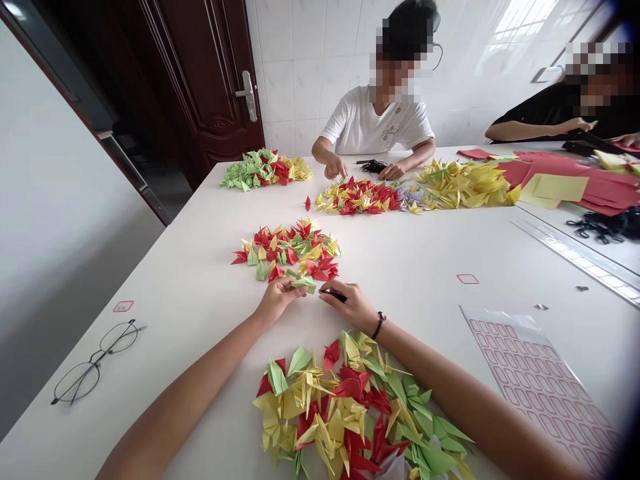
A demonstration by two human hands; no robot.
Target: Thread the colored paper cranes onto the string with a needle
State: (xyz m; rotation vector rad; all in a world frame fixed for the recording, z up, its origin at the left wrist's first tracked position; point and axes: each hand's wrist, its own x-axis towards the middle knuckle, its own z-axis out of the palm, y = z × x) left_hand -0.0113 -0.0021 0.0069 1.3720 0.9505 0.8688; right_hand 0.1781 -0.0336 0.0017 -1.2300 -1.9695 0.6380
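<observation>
While pinching green folded paper [306,284] with the nearly closed left hand [279,298] and gripping a black tool [334,295] with the curled right hand [354,305], presume light, crushable paper; hold folded edges

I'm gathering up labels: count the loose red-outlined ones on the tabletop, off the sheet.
2. One loose label lies just beyond the eyeglasses; the other loose label lies right of the right hand, beyond the label sheet. Others may be hidden under folded paper.
</observation>
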